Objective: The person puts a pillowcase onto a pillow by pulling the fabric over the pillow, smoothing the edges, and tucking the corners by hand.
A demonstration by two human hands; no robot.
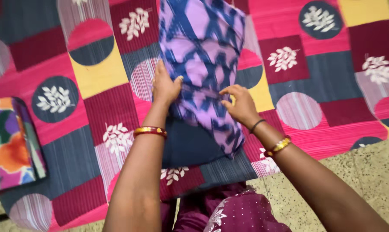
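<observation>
Purple-and-blue cloth [203,56] in the grip of both left hand [165,86] and right hand [241,105], over patchwork bedspread [327,86].

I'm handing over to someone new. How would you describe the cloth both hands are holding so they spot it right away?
Start at the big patchwork bedspread of pink, maroon, grey and yellow blocks covering the floor. At its middle, the left hand and right hand grip a cover over a dark blue cushion. It alone is lilac with dark blue zigzags; the folded cloth at far left is floral.
</observation>
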